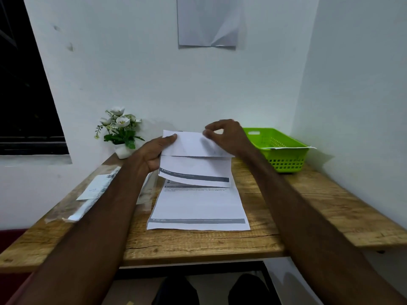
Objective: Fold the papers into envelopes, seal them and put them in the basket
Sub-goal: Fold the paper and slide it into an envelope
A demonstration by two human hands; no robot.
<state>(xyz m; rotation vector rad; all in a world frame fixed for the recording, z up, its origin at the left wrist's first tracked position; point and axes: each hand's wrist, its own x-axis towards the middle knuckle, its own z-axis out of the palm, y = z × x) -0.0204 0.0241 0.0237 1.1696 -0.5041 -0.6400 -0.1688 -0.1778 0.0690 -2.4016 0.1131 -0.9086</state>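
Observation:
A folded white paper (193, 164) with a dark printed band is held up above the wooden table (286, 216). My left hand (156, 150) grips its left edge, thumb lying across the top flap. My right hand (226, 137) pinches the top flap near its upper right corner. Flat on the table beneath lies another printed sheet (198, 208). The green plastic basket (279, 150) stands at the back right, with a white paper edge (293, 148) lying over its near rim.
A small white pot of artificial white flowers (120, 133) stands at the back left. Clear plastic sleeves with a white label (94, 190) lie along the table's left side. Walls close in behind and to the right. A sheet (208, 20) hangs on the back wall.

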